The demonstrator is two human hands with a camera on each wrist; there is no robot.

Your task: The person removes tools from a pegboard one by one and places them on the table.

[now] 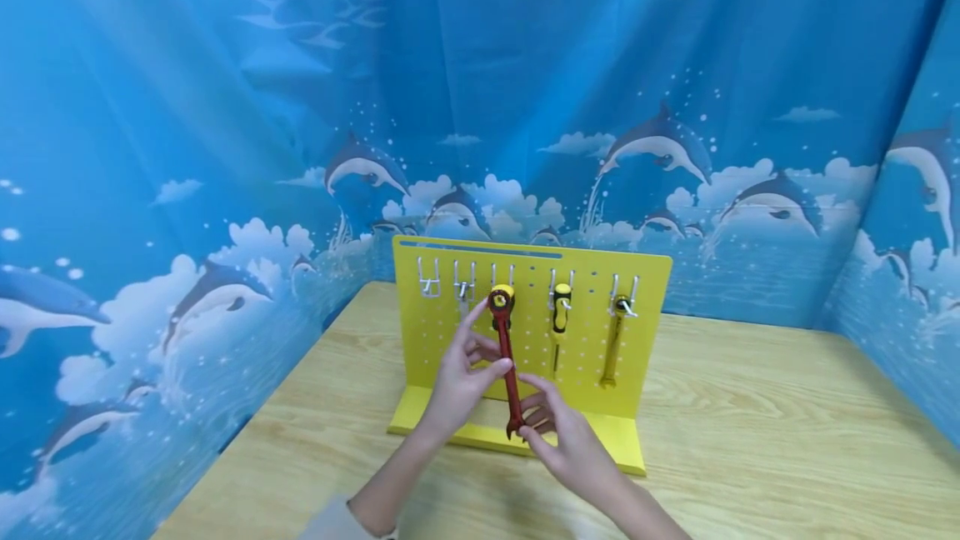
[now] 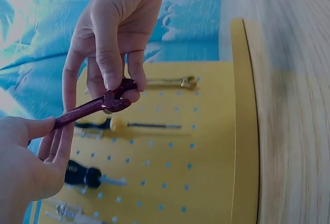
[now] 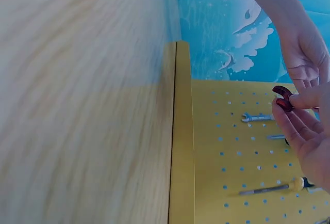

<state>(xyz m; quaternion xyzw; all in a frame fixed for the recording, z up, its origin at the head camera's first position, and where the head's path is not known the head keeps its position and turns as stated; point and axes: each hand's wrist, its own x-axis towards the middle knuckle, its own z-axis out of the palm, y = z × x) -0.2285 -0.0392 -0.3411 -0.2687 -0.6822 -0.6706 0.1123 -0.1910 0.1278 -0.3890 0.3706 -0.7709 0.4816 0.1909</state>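
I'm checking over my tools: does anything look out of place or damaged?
No damage or spill stands out. Only the yellow pegboard's leftmost hook looks odd, bare unlike the rest; the red wrench is off the board, held by the left hand and right hand.

There are three wrenches, one red, one gold and one silver, plus two screwdrivers. Five metal hooks, one pegboard, one counter and two hands also show.
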